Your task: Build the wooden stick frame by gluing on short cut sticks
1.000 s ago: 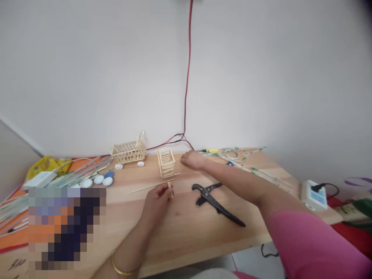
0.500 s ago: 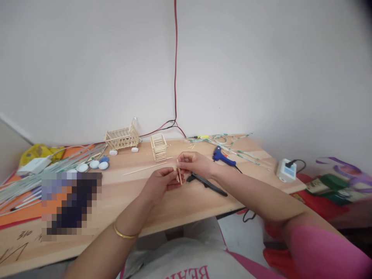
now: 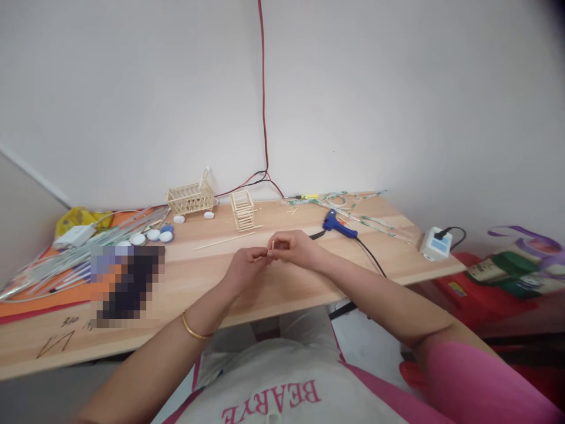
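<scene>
My left hand (image 3: 247, 266) and my right hand (image 3: 295, 249) meet above the front of the table, fingertips pinched together. Between them are thin wooden sticks (image 3: 272, 244); only a pale end shows, and the fingers hide the rest. Behind my hands stands a small open frame of wooden sticks (image 3: 243, 211). A single long stick (image 3: 224, 241) lies on the wood just beyond my left hand. Part of a black tool (image 3: 318, 235) shows behind my right wrist. Farther right rests a blue glue gun (image 3: 339, 225).
A stick-built cart (image 3: 190, 199) with white wheels stands near the wall. Several bottle caps (image 3: 153, 235), plastic strips and a white adapter (image 3: 76, 237) fill the left. At the table's right edge is a white socket box (image 3: 436, 244). A cable (image 3: 371, 257) runs off the front edge.
My hands have drawn closer together, and the sticks between them are now mostly covered by fingers. The head view has shifted slightly, and the black tool is more hidden.
</scene>
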A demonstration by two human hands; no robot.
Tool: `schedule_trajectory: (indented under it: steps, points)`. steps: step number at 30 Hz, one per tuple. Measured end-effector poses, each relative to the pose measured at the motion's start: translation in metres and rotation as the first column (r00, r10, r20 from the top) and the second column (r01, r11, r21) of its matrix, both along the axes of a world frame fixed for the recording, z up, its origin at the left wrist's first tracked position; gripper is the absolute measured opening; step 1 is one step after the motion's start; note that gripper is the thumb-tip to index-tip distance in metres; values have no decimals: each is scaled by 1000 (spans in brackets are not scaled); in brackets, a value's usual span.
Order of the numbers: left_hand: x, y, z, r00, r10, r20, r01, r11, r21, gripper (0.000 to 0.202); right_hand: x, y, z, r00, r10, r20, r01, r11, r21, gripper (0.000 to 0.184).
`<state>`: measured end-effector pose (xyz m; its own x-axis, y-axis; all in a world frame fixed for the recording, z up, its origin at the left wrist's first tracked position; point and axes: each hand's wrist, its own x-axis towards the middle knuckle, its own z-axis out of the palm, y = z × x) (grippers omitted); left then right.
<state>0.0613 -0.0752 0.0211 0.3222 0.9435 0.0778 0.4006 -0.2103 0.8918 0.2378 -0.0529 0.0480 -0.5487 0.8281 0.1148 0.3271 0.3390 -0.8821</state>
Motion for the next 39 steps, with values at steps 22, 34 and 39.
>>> schedule_trajectory:
  steps: [22,34,39]
  points:
    - [-1,-14,-24,948,41,-317,-9,995,102,18,-10,-14,-23,961,-25,277,-52,962,267,6]
    - [-2,-15,-26,923,56,-381,1,989,150,19,-13,-13,-27,951,-29,307,-79,940,332,6]
    - [-2,-12,-30,914,69,-400,4,984,179,18,-14,-11,-27,945,-15,326,-100,936,336,6]
